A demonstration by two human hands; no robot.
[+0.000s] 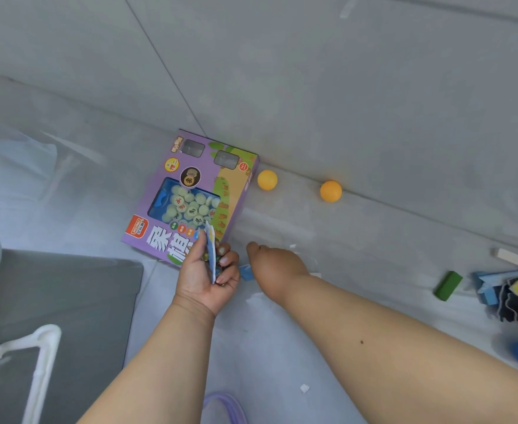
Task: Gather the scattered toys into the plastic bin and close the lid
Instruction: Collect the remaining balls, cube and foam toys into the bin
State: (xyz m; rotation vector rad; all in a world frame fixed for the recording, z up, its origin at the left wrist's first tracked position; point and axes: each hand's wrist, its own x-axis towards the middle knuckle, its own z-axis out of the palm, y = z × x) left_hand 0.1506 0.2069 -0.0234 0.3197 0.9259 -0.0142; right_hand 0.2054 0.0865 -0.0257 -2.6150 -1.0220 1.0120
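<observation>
Where grey tiled floor (282, 347) meets grey wall (312, 71), purple game box (190, 197) lies flat, two orange balls (267, 179) beside it; left hand (204, 270) curled round marbles and blue-white card; right hand (274, 264) palm-down on floor, grip hidden; green block (447, 285) rightward; bin unseen.

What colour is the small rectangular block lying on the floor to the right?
Green; the small rectangular block shows clearly in the head view.
</observation>
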